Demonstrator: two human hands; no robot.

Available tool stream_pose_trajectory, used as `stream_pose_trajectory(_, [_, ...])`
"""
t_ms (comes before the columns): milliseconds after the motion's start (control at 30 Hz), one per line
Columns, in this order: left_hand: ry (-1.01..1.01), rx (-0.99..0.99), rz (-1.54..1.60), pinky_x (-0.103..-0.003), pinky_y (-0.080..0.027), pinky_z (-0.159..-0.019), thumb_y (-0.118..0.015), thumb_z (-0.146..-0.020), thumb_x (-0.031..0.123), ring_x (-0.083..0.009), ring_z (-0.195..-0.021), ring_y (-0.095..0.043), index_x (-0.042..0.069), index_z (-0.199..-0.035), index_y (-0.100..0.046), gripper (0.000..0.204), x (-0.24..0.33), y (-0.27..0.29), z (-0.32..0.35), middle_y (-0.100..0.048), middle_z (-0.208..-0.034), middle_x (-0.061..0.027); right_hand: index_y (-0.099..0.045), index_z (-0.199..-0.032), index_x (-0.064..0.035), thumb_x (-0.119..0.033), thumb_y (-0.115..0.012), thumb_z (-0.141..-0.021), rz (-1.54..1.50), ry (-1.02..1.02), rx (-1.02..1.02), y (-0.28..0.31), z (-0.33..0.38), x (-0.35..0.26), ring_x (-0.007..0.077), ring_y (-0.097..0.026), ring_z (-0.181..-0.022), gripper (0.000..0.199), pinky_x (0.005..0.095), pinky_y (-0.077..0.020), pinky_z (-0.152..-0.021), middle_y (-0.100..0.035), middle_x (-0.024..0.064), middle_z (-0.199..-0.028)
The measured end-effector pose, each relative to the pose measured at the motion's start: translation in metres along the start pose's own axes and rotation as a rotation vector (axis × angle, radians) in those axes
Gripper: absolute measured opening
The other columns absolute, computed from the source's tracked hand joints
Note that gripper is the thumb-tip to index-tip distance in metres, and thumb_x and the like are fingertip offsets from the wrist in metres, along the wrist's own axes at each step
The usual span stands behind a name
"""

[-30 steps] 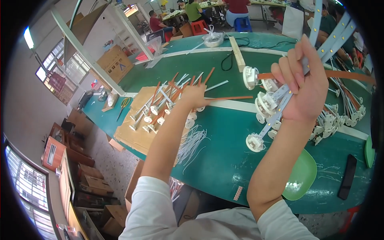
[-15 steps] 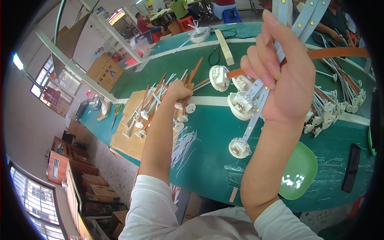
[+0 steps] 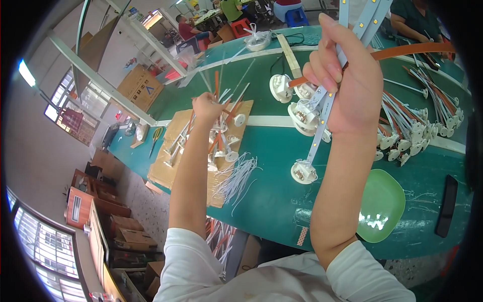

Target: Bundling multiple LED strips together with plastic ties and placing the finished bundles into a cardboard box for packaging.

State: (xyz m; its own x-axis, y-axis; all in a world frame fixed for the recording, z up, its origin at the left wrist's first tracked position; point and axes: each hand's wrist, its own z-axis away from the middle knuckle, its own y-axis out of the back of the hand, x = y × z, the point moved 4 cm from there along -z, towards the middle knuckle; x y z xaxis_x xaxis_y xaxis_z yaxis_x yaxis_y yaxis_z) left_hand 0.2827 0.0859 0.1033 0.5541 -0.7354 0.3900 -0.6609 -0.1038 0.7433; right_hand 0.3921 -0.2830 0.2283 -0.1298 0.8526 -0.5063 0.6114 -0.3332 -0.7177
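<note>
My right hand [image 3: 347,75] is raised over the green table [image 3: 282,191] and grips a bundle of long thin light strips [image 3: 322,108] with round white end caps; one white cap [image 3: 304,172] hangs lowest. My left hand [image 3: 206,106] reaches out over a sheet of cardboard [image 3: 171,168] and closes on one or two of the orange and white strips [image 3: 229,113] piled there. Loose white wires [image 3: 236,178] lie on the cardboard's near edge.
A heap of finished strips with white caps [image 3: 407,131] lies at the right. A green plastic dish [image 3: 380,206] and a black phone [image 3: 447,205] sit near the front edge. Scissors [image 3: 155,138] lie at the left. Other people sit at the far end.
Both hands have shifted in view as my head moved. My left hand has lifted slightly over the cardboard pile, gripping strips. The right hand keeps holding its bundle.
</note>
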Motion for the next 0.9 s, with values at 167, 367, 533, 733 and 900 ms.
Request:
stream_pose_trajectory(167, [0.129, 0.129, 0.146, -0.044, -0.045, -0.083, -0.076, -0.057, 0.010, -0.0336, -0.096, -0.053, 0.006, -0.071, -0.057, 0.024, -0.036, 0.035, 0.008, -0.063, -0.077, -0.0099, -0.054, -0.075, -0.0081, -0.019, -0.065, -0.089, -0.056, -0.052, -0.045, -0.009, 0.001, 0.008, 0.0049, -0.033, -0.041, 0.020, 0.0229, -0.0272, -0.047, -0.035, -0.0058, -0.049])
stream_pose_trajectory(367, [0.073, 0.358, 0.252, -0.034, -0.048, -0.078, -0.067, -0.067, -0.003, -0.0247, -0.094, -0.055, 0.005, -0.101, -0.047, 0.041, -0.043, 0.064, 0.028, -0.050, -0.100, -0.0154, -0.058, -0.077, -0.0062, -0.020, -0.069, -0.085, 0.254, -0.188, -0.022, -0.008, -0.007, 0.062, 0.0041, -0.035, -0.045, 0.020, 0.0236, -0.0297, -0.049, -0.041, -0.0058, -0.054])
stream_pose_trajectory(533, [0.240, 0.407, 0.883, -0.034, -0.050, -0.073, -0.054, -0.071, -0.021, -0.0236, -0.092, -0.058, 0.011, -0.120, -0.032, 0.063, -0.026, 0.066, 0.040, -0.048, -0.113, -0.0202, -0.057, -0.074, -0.0086, -0.028, -0.074, -0.080, 0.689, -0.146, -0.053, -0.012, -0.003, 0.076, 0.0076, -0.042, -0.059, 0.026, 0.0271, -0.0340, -0.057, -0.048, -0.0047, -0.063])
stream_pose_trajectory(733, [0.583, 0.203, 1.363, -0.035, -0.045, -0.059, -0.054, -0.096, 0.013, -0.0195, -0.065, -0.054, 0.007, -0.113, -0.043, 0.021, -0.033, 0.075, 0.049, -0.050, -0.076, -0.0070, -0.057, -0.074, -0.0083, -0.030, -0.074, -0.080, 0.763, -0.175, -0.194, -0.027, 0.003, 0.073, 0.0081, -0.042, -0.062, 0.028, 0.0275, -0.0357, -0.059, -0.048, -0.0036, -0.064])
stream_pose_trajectory(900, [0.512, 0.099, 1.337, -0.029, -0.028, -0.051, -0.051, -0.100, 0.034, -0.0105, -0.044, -0.022, 0.010, -0.069, -0.048, 0.039, -0.002, 0.097, 0.045, -0.022, -0.051, 0.0040, -0.059, -0.076, -0.0082, -0.032, -0.075, -0.079, 0.814, -0.189, -0.242, -0.026, 0.006, 0.076, 0.0080, -0.042, -0.059, 0.029, 0.0275, -0.0349, -0.056, -0.047, -0.0039, -0.063])
